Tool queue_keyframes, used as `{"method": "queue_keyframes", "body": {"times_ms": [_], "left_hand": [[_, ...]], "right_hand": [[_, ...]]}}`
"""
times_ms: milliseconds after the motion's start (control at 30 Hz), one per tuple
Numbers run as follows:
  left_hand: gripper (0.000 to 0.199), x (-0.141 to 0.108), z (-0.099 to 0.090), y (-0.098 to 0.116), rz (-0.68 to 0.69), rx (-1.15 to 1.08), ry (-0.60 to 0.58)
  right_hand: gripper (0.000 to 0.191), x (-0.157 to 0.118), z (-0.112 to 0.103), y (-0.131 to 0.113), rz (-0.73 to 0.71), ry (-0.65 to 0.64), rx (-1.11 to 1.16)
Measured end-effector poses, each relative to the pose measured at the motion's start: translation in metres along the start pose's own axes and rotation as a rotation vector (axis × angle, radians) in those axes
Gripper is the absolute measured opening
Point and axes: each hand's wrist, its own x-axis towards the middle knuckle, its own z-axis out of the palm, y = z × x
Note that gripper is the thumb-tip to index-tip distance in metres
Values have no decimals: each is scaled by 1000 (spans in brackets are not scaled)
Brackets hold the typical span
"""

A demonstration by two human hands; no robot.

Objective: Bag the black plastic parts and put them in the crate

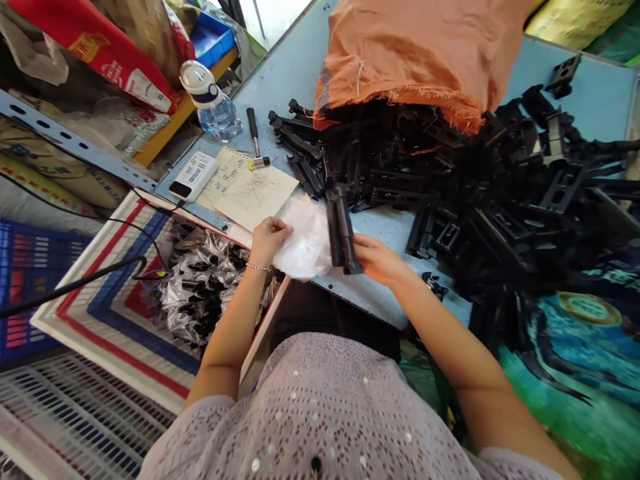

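"Pinching what?"
"Your left fingers (pixel 271 239): clear plastic (pixel 306 243) at twelve o'clock. Your right fingers (pixel 377 260) grip black piece(s) (pixel 343 230), one or two, beside it."
"Others?"
"One bottle (pixel 214 107), eleven o'clock; one orange sack (pixel 420 53), one o'clock."

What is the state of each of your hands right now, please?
Left hand: closed, fingertips together at the thin whitish plastic.
Right hand: holding a long black part.

Before you, the black parts (pixel 500 227) look like satin plastic, the orange sack (pixel 420 53) rough woven cloth, the bottle (pixel 217 113) at far left clear and glossy, the bags (pixel 307 237) thin, crinkled plastic.
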Motion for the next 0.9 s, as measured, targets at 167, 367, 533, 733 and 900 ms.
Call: {"method": "queue_keyframes", "body": {"times_ms": [167, 367, 533, 733, 900], "left_hand": [[16, -8, -12, 5, 172, -3, -35], [42, -10, -36, 8, 459, 621, 10], [55, -34, -30, 17, 645, 605, -54], [67, -105, -8, 18, 937, 550, -392], [60, -129, -10, 23, 780, 542, -265]], "right_hand": [[10, 85, 46, 1, 90, -64, 236], [27, 62, 29, 15, 17, 99, 11], [32, 32, 23, 19, 245, -238, 76], [52, 36, 39, 28, 139, -10, 158], [21, -2, 57, 33, -147, 114, -275]]}}
